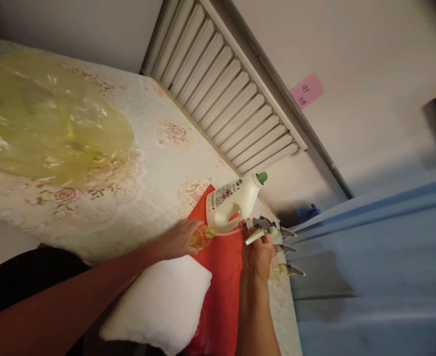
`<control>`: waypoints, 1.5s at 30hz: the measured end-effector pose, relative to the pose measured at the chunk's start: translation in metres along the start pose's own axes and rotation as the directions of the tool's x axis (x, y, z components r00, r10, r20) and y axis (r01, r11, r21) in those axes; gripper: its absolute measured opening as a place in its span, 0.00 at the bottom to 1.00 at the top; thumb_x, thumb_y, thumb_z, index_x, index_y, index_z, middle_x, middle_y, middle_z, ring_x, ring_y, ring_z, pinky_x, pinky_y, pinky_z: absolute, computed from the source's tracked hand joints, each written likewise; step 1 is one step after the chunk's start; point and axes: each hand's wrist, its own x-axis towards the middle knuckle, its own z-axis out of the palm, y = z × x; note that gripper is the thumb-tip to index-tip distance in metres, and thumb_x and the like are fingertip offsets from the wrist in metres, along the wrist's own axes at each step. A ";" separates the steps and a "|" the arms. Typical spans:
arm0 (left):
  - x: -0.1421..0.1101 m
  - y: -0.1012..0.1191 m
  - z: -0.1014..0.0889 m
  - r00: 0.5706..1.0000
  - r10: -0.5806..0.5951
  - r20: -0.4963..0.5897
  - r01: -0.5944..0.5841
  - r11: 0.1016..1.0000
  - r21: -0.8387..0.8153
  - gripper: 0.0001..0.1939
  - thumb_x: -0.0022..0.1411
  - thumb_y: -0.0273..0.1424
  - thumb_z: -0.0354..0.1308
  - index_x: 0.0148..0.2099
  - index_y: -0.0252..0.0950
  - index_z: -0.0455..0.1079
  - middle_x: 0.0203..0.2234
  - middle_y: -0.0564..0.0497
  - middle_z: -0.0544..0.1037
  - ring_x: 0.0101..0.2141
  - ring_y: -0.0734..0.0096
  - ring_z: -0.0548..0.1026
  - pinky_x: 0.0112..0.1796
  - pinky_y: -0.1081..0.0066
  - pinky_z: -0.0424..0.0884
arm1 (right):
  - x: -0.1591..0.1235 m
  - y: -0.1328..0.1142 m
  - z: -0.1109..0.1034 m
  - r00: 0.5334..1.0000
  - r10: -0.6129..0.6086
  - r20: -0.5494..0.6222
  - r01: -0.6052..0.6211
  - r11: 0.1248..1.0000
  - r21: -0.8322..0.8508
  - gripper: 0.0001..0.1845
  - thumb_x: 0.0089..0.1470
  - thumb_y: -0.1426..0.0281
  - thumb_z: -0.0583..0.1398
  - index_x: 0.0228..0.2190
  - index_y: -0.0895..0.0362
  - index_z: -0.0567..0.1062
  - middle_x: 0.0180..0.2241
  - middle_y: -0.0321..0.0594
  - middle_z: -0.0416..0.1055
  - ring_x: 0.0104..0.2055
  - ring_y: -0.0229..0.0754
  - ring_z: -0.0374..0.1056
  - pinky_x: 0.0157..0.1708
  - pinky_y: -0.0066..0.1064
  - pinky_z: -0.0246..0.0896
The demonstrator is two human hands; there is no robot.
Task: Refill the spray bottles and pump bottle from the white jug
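My left hand [182, 239] is closed around a small clear bottle [202, 238] that looks orange against the red sheet. In my right hand [258, 254] is a trigger spray head [263, 231], grey and pale, held clear of the bottle. Its thin dip tube [227, 233] reaches left toward the bottle's neck; I cannot tell whether the tip is inside. Just behind both hands stands a white jug [227, 200] with a handle, a label and a green cap. A red sheet [223, 282] lies under the hands.
Several spray bottles [277, 268] stand beyond my right hand near the table's edge. A white pad [162, 304] lies near me, and a yellow plastic bag [54, 123] covers the left of the floral tablecloth [154, 173]. A radiator [221, 84] and blue curtain [388, 267] border the table.
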 end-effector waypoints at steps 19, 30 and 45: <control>0.000 -0.009 0.007 0.998 0.038 -0.042 -0.040 0.998 -0.041 0.30 0.47 0.30 0.68 0.54 0.43 0.67 0.45 0.49 0.76 0.48 0.54 0.73 0.50 0.58 0.67 | -0.039 0.058 0.004 0.960 0.204 0.189 -0.129 0.929 -0.347 0.14 0.41 0.69 0.68 0.35 0.53 0.81 0.36 0.36 0.80 0.41 0.44 0.74 0.47 0.35 0.67; -0.001 -0.006 0.007 0.997 0.056 -0.057 -0.057 0.998 -0.029 0.29 0.49 0.31 0.67 0.54 0.41 0.67 0.47 0.47 0.76 0.49 0.53 0.73 0.49 0.61 0.67 | -0.040 0.061 0.004 0.976 0.131 0.171 -0.054 0.917 -0.395 0.14 0.42 0.66 0.69 0.34 0.55 0.79 0.36 0.39 0.80 0.41 0.46 0.74 0.45 0.37 0.67; 0.007 -0.011 0.012 0.992 0.109 -0.055 -0.111 0.993 -0.027 0.34 0.45 0.28 0.67 0.57 0.42 0.67 0.51 0.48 0.75 0.51 0.54 0.72 0.56 0.57 0.65 | -0.046 0.064 0.008 0.989 0.110 0.100 -0.057 0.901 -0.431 0.17 0.41 0.65 0.68 0.35 0.56 0.76 0.33 0.37 0.78 0.37 0.43 0.72 0.42 0.36 0.67</control>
